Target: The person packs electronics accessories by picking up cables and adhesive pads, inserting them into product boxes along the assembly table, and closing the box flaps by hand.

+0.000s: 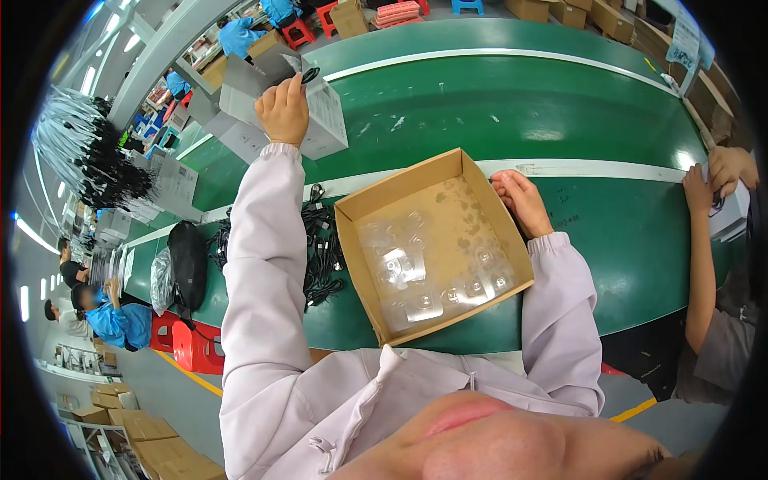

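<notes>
My left hand [284, 112] reaches up and away, its fingers closed on a black cable [310, 75] at the opening of a white box [326, 120]. Part of the cable is hidden behind the fingers. In front of me an open cardboard tray [434, 322] sits tilted on the green table; clear plastic pieces [404, 268] lie in its lower half. Beside the tray's right wall is my right hand [524, 202], with its fingers curled together. What those fingertips hold, if anything, I cannot make out. Bundles of black cables [322, 248] lie left of the tray, partly behind my left sleeve.
A black bag [186, 264] and a clear plastic bag [162, 280] lie on the table at left. Many cables [88, 144] hang at upper left. On the right, another person's hands [724, 176] hold a white box [730, 214]. A red stool [198, 348] stands below.
</notes>
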Action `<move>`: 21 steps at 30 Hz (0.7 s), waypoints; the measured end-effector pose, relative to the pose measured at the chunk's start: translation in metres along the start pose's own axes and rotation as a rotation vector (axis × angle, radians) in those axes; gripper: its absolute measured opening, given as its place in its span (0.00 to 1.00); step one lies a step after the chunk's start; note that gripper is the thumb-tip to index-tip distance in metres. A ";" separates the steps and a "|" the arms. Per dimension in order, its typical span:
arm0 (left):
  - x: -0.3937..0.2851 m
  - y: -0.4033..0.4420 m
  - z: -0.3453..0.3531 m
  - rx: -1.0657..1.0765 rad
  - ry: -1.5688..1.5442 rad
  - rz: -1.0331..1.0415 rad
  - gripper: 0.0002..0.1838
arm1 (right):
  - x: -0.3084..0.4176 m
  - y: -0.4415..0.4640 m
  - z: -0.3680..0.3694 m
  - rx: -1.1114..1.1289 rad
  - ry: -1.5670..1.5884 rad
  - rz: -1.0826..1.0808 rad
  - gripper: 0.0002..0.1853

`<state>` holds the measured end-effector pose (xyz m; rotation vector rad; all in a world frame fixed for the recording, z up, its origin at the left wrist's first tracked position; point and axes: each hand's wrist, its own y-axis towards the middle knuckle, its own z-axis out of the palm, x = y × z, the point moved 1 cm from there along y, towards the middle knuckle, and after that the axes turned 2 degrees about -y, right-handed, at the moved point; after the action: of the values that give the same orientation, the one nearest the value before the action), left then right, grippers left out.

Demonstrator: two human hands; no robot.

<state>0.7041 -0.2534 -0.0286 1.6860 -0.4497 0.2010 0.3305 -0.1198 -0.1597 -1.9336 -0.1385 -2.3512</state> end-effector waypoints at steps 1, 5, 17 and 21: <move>-0.002 0.000 0.000 -0.001 0.002 -0.001 0.18 | 0.001 0.000 0.000 -0.002 -0.002 0.000 0.12; -0.018 -0.001 -0.001 -0.005 -0.032 -0.011 0.19 | 0.002 0.000 0.000 0.008 0.020 0.012 0.13; -0.016 -0.004 -0.029 0.209 -0.679 -0.877 0.16 | -0.001 0.001 0.001 0.006 -0.037 -0.013 0.13; 0.008 0.018 -0.013 0.481 -0.524 -0.748 0.14 | -0.002 0.000 0.000 0.019 -0.038 -0.020 0.13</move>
<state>0.7054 -0.2435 -0.0070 2.2649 -0.1209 -0.7483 0.3309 -0.1202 -0.1621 -1.9789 -0.1831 -2.3175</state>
